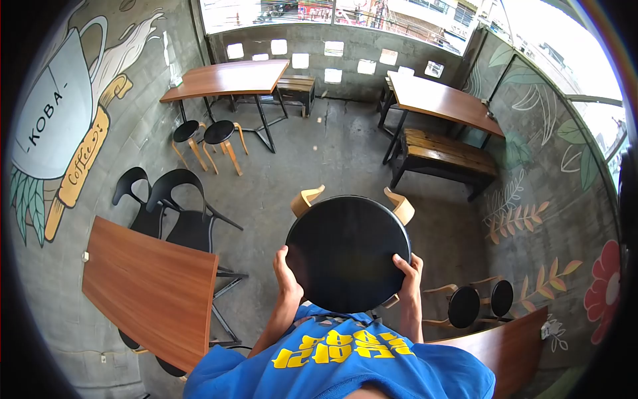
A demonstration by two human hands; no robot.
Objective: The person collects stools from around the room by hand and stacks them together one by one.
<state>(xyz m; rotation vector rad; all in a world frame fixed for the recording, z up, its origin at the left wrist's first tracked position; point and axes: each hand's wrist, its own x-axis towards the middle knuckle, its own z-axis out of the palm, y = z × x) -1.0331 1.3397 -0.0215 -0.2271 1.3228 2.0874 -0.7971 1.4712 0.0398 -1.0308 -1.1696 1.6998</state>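
A round stool point(348, 253) with a black seat and pale bent-wood legs is held up close in front of my body. My left hand point(288, 274) grips the left edge of its seat. On the right edge is my right hand point(409, 271), its thumb lying over the top of the seat and its other fingers mostly out of sight beneath. Two wooden legs stick out beyond the far side of the seat, and part of another shows near my right wrist.
At left stands a wooden table point(153, 286) with black chairs point(189, 226) behind it. Farther off are a long table point(229, 78) with two stools point(219, 132), another table point(445, 103) and a wooden bench point(445, 154). Two more stools point(463, 307) stand at right by a table point(508, 349).
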